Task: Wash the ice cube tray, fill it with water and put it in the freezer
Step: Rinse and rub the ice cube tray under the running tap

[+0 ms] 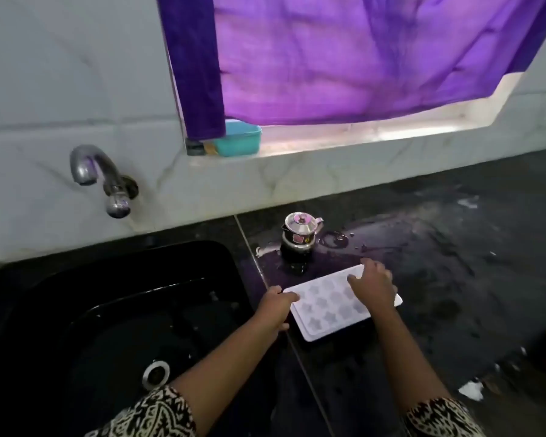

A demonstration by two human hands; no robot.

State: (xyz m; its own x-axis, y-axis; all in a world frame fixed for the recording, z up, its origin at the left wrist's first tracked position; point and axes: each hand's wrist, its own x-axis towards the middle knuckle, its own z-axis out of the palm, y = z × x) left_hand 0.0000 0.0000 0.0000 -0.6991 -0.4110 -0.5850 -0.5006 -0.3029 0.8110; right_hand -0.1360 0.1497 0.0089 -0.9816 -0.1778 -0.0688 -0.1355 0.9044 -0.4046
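Observation:
A white ice cube tray (327, 313) with star-shaped pockets lies flat on the dark wet counter (454, 279), just right of the black sink (114, 310). My left hand (276, 305) touches the tray's near-left edge, fingers on the rim. My right hand (374, 287) lies on top of the tray's far-right part and covers that corner. Whether either hand truly grips the tray is unclear. A metal tap (100, 176) sticks out of the marble wall above the sink; no water runs from it.
A small steel kettle (300, 233) stands on the counter just behind the tray. A teal box (241, 138) sits on the window ledge under a purple curtain (344, 58). The sink has a steel drain (156, 373). White scraps (472, 389) lie at the counter's near right.

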